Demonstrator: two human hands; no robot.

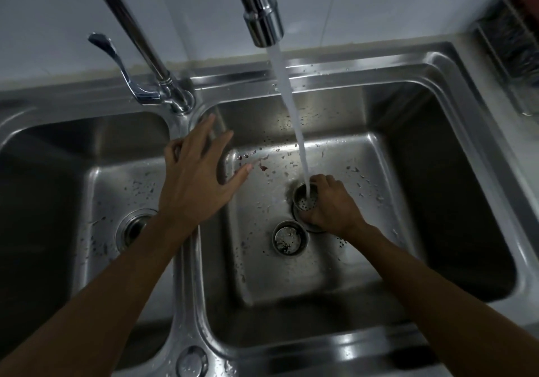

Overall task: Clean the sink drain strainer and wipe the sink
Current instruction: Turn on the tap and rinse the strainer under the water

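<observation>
**Double sink** (364, 55), stainless steel, set into the worktop. It has two basins, and the work is in the right basin (431, 178), directly under the spout.

**Tap** (259, 6), chrome, swung over the right basin. The water stream (291, 114) is running and lands inside the held strainer, evidently to flush its holes. The lever (116, 61) stands behind the divider.

**Left hand** (195, 178), fingers straight and spread, holding nothing. It is over the divider between the basins. Whether it rests there cannot be told. It is probably kept clear of the splash, or bracing.

**Right hand** (332, 207), low in the right basin, fingers curled round the strainer's rim. This steadies its open side up beneath the flow.

**Wire rack** (513, 44), on the worktop at far right, blurred.

**Drain strainer** (305, 200), a perforated metal cup gripped by the right hand near the basin floor, apparently just above the drain opening.

**Second strainer cup** (289, 238), standing loose on the basin floor just beside the held one, likely awaiting its rinse.

**Left drain** (134, 228), open and without a cup.

**Food scraps** (262, 168), scattered with droplets over the basin floor. The wiping is not yet done.
</observation>
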